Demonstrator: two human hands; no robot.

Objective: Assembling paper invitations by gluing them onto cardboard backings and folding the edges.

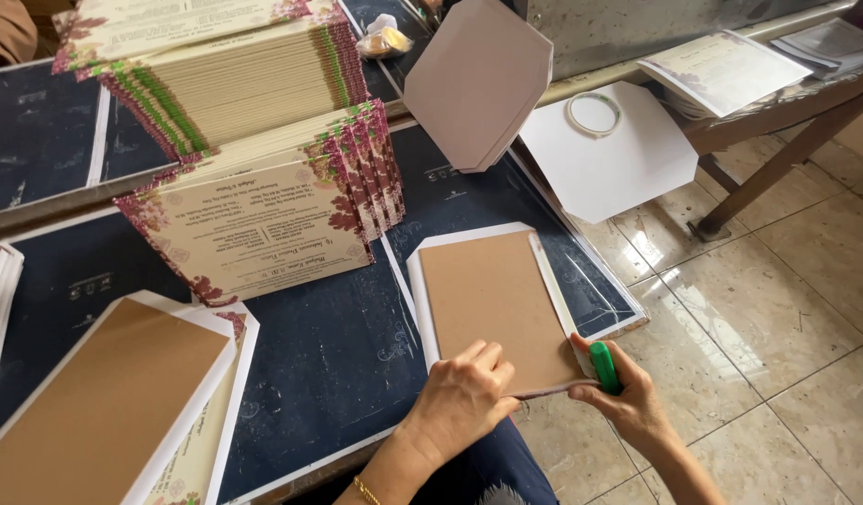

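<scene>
1. Centrally, the left hand (464, 397) lies flat, fingers spread, on the near edge of a brown card (495, 309) that rests on a white sheet; its grip holds nothing but presses the card down onto the dark worktop (328, 355).
2. The right hand (628, 397), at 3 o'clock from the left hand, has its grip closed around a small green tool (604, 367), held at the card's near right corner; thumb and fingers pinch the white border there.
3. At 11 o'clock from the card stands a tall stack of printed cards (253, 140), cream-faced with purple floral corners; its edges show green and magenta bands. The lower part fans forward and to the right.
4. At 12 o'clock a pale pink, matte card with cut corners (478, 84) stands tilted.
5. At 1 o'clock a flat white sheet with clipped corners (618, 159) carries a roll of clear tape (594, 113).
6. At 9 o'clock lies another brown panel (104, 402) on a white border, over a floral printed card.
7. At 2 o'clock further printed sheets (721, 70) lie on a side bench; below, the tiled floor (777, 327) is glossy and beige.
8. A small clear bag with yellow contents (383, 39) lies at the far edge, at 12 o'clock.
</scene>
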